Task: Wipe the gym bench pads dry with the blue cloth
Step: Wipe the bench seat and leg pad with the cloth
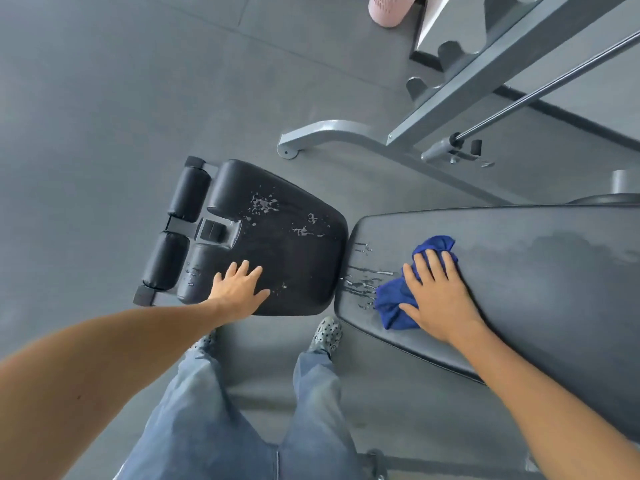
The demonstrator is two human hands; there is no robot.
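- The left forearm enters from the bottom-left edge, its upper part cut off by the frame.
- Two black foam rollers (175, 233) sit at the far left end of the bench; the bracket between them is partly hidden behind the seat pad's notch.
- The left hand (239, 289) lies flat on the near edge of the seat pad (294, 265), fingers (242, 270) spread apart, gripping nothing.
- Water splashes (265, 204) dot the seat pad; smaller drops near the hand are hard to make out.
- The person's jeans and two patterned shoes (325, 336) show below; the left shoe is mostly hidden under the arm.
- Wet streaks (362, 282) mark the left end of the back pad (536, 289), just beside the cloth.
- The blue cloth (398, 303) lies bunched on the back pad, its middle covered by the right hand (440, 299), which presses it down with fingers slightly apart and extended over it, not curled round it.
- The back pad runs off the right edge.
- A grey metal frame (346, 133) and a pink bin (389, 8), cut off at the top, stand beyond.
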